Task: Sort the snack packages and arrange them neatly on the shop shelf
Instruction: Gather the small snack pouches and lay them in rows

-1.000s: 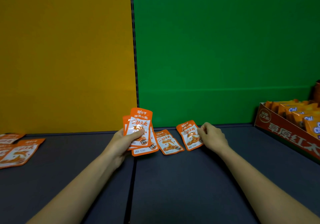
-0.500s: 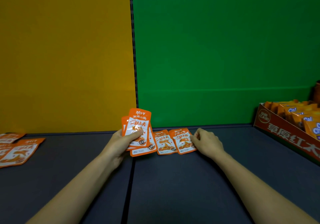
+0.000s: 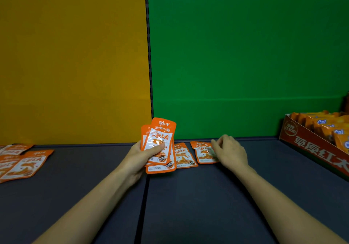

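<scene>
Packets (image 3: 160, 139) stand fanned in the left hand (image 3: 137, 156), thumb clamped across. Loose packet (image 3: 203, 153) lies flat on the shelf (image 3: 207, 196), long axis front-to-back, right hand (image 3: 230, 153) fingers bent at its right edge; grip blurred.

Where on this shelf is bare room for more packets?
Bare shelf lies between the right hand and the red box, and between the left hand, holding a packet fan, and the loose packets far left. Crowded between hands.

One head-worn wide-angle camera is looking forward and down onto the dark shelf (image 3: 207, 196), squarely facing its yellow panel (image 3: 71, 54) and green panel (image 3: 245, 54). It is sitting close, framing the right hand (image 3: 231, 155) and the left hand (image 3: 137, 158) gripping snack packets (image 3: 160, 139) near centre.
</scene>
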